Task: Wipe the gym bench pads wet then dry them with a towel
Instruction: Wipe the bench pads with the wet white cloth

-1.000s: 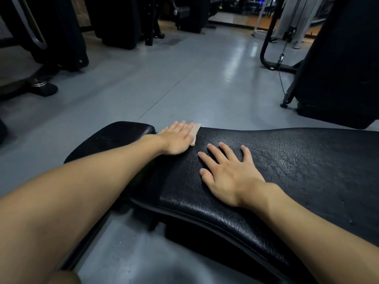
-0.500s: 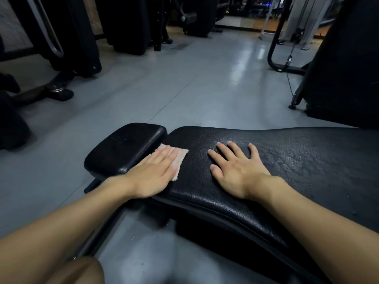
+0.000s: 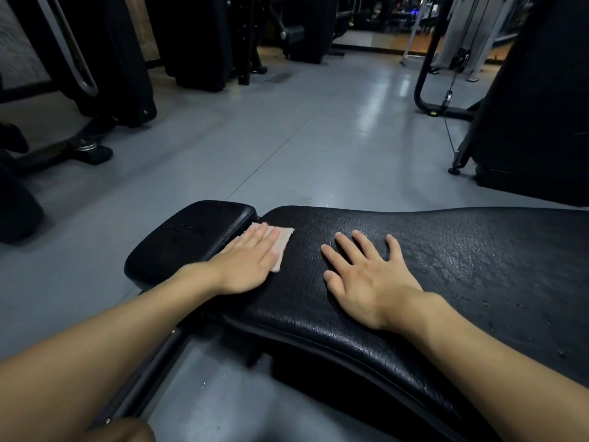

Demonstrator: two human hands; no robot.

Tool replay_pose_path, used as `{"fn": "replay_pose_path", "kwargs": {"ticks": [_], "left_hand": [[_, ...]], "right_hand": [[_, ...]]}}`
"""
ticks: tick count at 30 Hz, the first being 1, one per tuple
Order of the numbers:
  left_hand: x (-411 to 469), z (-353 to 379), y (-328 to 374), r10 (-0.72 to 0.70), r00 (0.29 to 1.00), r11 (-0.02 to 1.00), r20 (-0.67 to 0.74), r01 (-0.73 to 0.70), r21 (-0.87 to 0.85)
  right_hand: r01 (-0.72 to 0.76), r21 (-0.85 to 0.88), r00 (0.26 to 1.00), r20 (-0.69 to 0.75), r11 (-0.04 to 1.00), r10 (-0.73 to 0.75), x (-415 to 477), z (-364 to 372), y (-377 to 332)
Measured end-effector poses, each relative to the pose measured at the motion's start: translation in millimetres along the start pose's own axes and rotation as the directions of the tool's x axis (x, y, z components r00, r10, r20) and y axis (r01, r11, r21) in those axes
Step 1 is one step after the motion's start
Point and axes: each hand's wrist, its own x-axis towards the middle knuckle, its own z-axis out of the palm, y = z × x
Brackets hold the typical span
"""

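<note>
A grey gym floor (image 3: 287, 138) spreads under dark machines. The long black bench pad (image 3: 462, 266) runs off to the right, with a smaller black pad (image 3: 191, 237) just beside its left end. The right hand (image 3: 366, 279) lies flat on the long pad, fingers spread, holding nothing. The left hand (image 3: 245, 263), fingers straight, presses a pale pink cloth (image 3: 282, 240) onto the long pad's left end

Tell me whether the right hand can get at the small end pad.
Probably not directly: the right hand lies flat on the long pad, and the left hand, pressing the cloth, sits between it and the small end pad. It would have to cross over.
</note>
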Motion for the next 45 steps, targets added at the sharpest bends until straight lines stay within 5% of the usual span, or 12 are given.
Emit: {"fn": "replay_pose_path", "kwargs": {"ticks": [6, 14, 19, 22, 27, 37, 45], "left_hand": [[85.2, -18.5, 21.9, -0.033, 0.999, 0.999, -0.021, 0.034, 0.006], [51.7, -20.2, 21.1, 0.004, 0.992, 0.988, -0.127, -0.024, -0.155], [8.3, -19.0, 5.9, -0.03, 0.967, 0.981, -0.253, -0.02, -0.193], [-0.4, -15.6, 0.0, 0.007, 0.977, 0.986, -0.211, -0.042, -0.16], [8.0, -27.6, 4.2, -0.008, 0.987, 0.997, -0.158, -0.004, -0.075], [1.4, -24.8, 29.5, 0.1, 0.989, 0.988, -0.106, -0.111, -0.103], [8.2, -27.0, 48.1, 0.03, 1.0, 0.996, 0.008, -0.029, -0.088]], "right_hand": [[-0.002, 0.006, 1.0, -0.002, 1.0, 0.002, 5.8, -0.3, 0.5], [-0.013, 0.06, 1.0, -0.007, 0.998, 0.013, 5.3, -5.2, 4.4], [-0.03, 0.195, 0.976, -0.208, 0.98, 0.071, 72.4, -31.4, -14.5], [0.098, 0.361, 0.989, -0.142, 0.928, -0.05, 129.6, -41.0, -48.5], [0.08, 0.099, 0.997, -0.001, 0.992, -0.08, 152.3, -22.3, -46.6], [-0.078, 0.069, 0.996, 0.047, 0.995, 0.075, 102.3, -31.8, 15.7], [-0.051, 0.104, 0.999, 0.009, 0.993, 0.051, 104.6, -18.6, 31.6]]}}
